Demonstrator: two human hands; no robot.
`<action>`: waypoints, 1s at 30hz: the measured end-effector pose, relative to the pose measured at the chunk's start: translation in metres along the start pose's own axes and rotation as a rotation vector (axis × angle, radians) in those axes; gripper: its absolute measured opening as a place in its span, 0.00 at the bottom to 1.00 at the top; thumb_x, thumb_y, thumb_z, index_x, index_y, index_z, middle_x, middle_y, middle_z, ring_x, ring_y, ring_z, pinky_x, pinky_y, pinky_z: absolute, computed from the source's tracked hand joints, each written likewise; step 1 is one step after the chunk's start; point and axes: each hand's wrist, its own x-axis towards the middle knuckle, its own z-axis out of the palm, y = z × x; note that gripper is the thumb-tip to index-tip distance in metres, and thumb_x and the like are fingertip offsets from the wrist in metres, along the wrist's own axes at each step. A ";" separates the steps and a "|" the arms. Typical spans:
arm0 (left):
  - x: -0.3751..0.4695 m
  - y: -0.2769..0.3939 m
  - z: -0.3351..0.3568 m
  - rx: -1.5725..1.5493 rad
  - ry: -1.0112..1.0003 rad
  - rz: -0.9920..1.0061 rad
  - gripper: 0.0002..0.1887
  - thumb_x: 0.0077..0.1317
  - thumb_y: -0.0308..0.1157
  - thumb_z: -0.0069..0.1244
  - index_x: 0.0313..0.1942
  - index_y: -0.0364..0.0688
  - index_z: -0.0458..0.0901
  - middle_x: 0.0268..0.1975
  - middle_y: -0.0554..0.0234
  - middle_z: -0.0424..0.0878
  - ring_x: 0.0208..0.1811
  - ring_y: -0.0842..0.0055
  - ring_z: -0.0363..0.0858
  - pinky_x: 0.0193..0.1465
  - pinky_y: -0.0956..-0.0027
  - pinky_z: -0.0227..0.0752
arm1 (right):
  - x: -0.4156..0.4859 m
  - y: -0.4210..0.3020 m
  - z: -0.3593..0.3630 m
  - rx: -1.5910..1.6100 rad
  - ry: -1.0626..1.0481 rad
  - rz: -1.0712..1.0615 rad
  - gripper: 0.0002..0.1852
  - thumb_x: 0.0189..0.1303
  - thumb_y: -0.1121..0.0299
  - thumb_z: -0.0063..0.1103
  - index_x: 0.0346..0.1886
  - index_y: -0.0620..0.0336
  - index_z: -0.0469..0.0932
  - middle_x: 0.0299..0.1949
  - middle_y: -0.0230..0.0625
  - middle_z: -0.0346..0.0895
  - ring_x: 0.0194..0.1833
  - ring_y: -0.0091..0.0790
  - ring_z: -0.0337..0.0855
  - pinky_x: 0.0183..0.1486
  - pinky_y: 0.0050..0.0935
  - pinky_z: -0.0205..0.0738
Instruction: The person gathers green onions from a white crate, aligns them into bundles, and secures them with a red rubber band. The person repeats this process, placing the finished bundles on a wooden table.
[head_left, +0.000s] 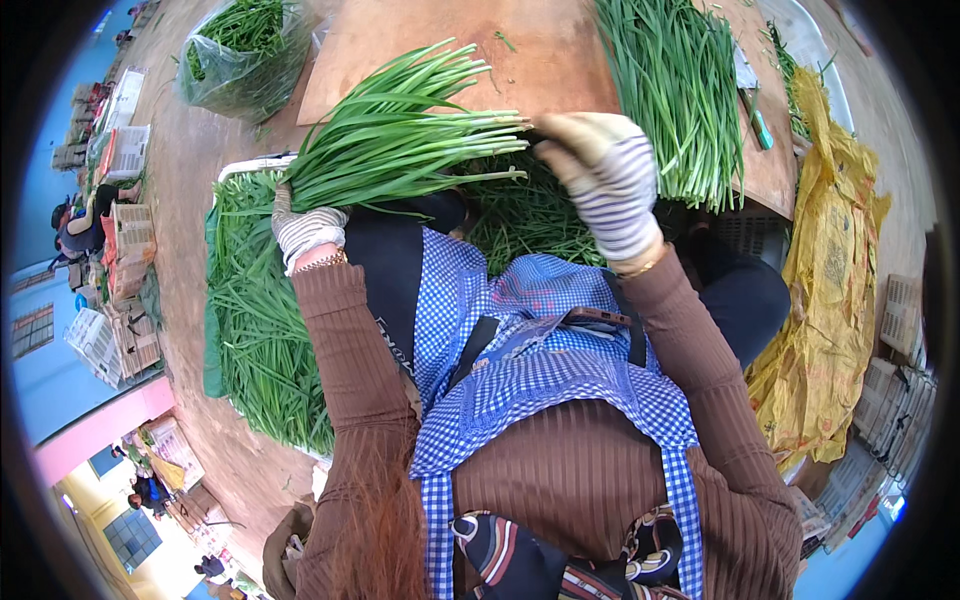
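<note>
My left hand, in a striped knit glove, grips a bunch of long green garlic chives by its leafy side. The pale cut ends point right, over the edge of a wooden board. Close to those ends is my gloved right hand, its fingers bent and blurred by motion. Whether it pinches a stem I cannot tell. Another stack of chives lies along the board's right side, pale ends towards me. Below the left hand, a crate is heaped with loose chives.
A knife with a green handle lies right of the stack. Loose leaves fill the space under the board. A clear plastic bag of greens stands far left; a yellow woven sack hangs at right. People sit among crates at left.
</note>
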 end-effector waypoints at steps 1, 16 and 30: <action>0.000 0.000 -0.001 0.015 0.007 -0.015 0.21 0.63 0.41 0.42 0.54 0.43 0.71 0.58 0.53 0.70 0.60 0.54 0.66 0.59 0.38 0.57 | -0.001 0.001 0.009 -0.164 -0.107 -0.077 0.15 0.42 0.70 0.64 0.38 0.54 0.79 0.30 0.33 0.79 0.32 0.38 0.78 0.35 0.34 0.72; 0.003 -0.023 0.005 -0.004 -0.060 -0.044 0.18 0.63 0.43 0.44 0.47 0.42 0.76 0.52 0.56 0.77 0.55 0.56 0.71 0.58 0.39 0.59 | -0.024 -0.003 0.020 0.714 0.361 1.002 0.10 0.60 0.66 0.55 0.35 0.62 0.80 0.27 0.30 0.78 0.25 0.19 0.71 0.30 0.18 0.67; -0.008 -0.002 0.004 0.067 -0.050 0.112 0.20 0.61 0.43 0.46 0.49 0.41 0.76 0.50 0.54 0.78 0.51 0.57 0.74 0.55 0.47 0.68 | 0.009 0.013 0.001 0.745 -0.808 0.772 0.16 0.56 0.72 0.57 0.49 0.65 0.77 0.38 0.34 0.80 0.40 0.23 0.77 0.46 0.22 0.71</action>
